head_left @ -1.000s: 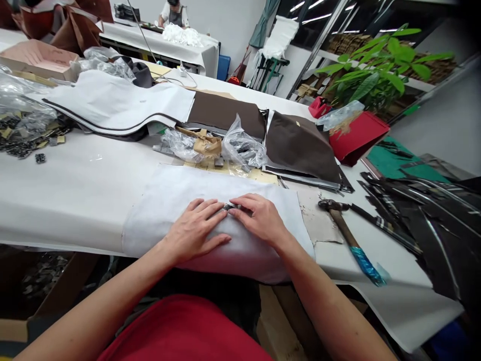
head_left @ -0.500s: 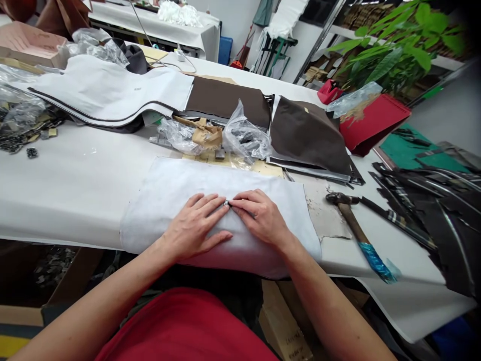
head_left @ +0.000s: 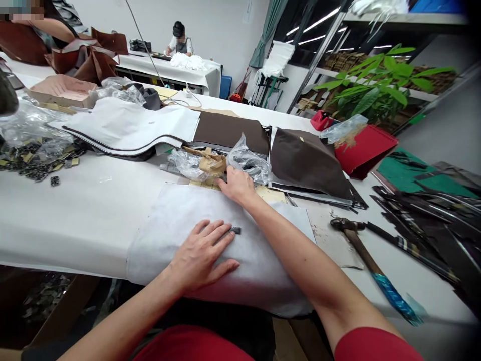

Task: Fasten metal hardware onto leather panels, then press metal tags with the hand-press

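My left hand [head_left: 208,253] lies flat on a white sheet [head_left: 161,240] draped over the table's front edge, its fingers spread. Its fingertips touch the end of a small dark metal piece [head_left: 236,230] resting on the sheet. My right hand [head_left: 239,185] reaches past the sheet's far edge, among a crumpled brown paper wrapping [head_left: 212,164] and clear plastic bags [head_left: 248,163]. Its thumb is stretched out, apart from the fingers. The fingertips are partly hidden, and I see nothing held between them.
A hammer [head_left: 356,240] with blue-wrapped handle lies right, beside dark strips [head_left: 421,235]. Behind are stacked brown panels [head_left: 308,163], white sheets [head_left: 131,120] and a red stand [head_left: 364,150]. Small metal parts [head_left: 37,160] are heaped left. One person [head_left: 180,42] sits far back; another's arm [head_left: 56,27] shows upper left.
My right hand has left the small metal piece and moved forward to the bags and paper. My left hand stays on the sheet. The view has tilted up, bringing people into sight.
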Tool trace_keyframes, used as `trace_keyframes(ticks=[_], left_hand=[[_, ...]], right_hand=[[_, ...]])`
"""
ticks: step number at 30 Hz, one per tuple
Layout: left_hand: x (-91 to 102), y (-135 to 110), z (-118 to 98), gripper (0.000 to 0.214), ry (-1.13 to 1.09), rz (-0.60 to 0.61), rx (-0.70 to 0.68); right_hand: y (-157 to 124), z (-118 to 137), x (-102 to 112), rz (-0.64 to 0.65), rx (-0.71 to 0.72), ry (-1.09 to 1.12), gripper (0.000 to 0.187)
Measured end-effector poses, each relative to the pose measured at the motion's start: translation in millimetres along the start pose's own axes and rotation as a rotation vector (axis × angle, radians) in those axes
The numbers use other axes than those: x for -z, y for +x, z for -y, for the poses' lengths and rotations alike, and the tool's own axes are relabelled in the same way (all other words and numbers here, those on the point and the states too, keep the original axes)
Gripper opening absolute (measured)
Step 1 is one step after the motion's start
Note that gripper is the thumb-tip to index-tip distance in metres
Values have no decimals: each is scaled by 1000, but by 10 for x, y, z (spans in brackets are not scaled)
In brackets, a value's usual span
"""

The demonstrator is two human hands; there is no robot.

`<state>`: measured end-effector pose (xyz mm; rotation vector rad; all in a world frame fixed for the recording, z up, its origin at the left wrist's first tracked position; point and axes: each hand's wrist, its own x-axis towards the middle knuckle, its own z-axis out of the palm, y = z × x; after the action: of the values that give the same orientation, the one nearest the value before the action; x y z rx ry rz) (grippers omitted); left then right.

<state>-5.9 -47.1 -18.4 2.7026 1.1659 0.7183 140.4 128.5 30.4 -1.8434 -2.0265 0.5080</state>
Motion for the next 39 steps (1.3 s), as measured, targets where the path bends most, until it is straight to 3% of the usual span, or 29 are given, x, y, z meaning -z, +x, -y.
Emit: trace_keyframes(ticks=[3,6,8,11,15,18,21,25,28,39], left_hand=[[-1,-1,1,54,-10,-5,-2],[-6,4,5,55,-3,-16,-1],[-9,5,10,55,1,-15,-5],[-10,1,18,56,-8,-10,-16],[-11,-4,26,56,-16,-9,-30],[-16,-6,30,56,-7,1,-39],[-27,-8,36,55,-6,-9,-41],[-45,-10,47,56,-10,-21,-49],[-48,-9,49,56,-13,-25,-54],[-55,-18,45,55,7,-9,-39]], right_hand=[[130,-34,25,125,-148,515,16],[87,-95,158,188,-147,836,22],[-18,-112,255,213,-121,1161,16],[-285,-146,354,218,-76,1439,32],[-834,-334,330,180,-53,1285,46],[-1252,-522,212,126,-44,1081,41],[-1507,-637,97,39,74,752,28],[-1572,-669,32,-84,368,340,21],[-1540,-667,13,-104,504,215,18],[-1542,-654,8,-78,528,140,21]])
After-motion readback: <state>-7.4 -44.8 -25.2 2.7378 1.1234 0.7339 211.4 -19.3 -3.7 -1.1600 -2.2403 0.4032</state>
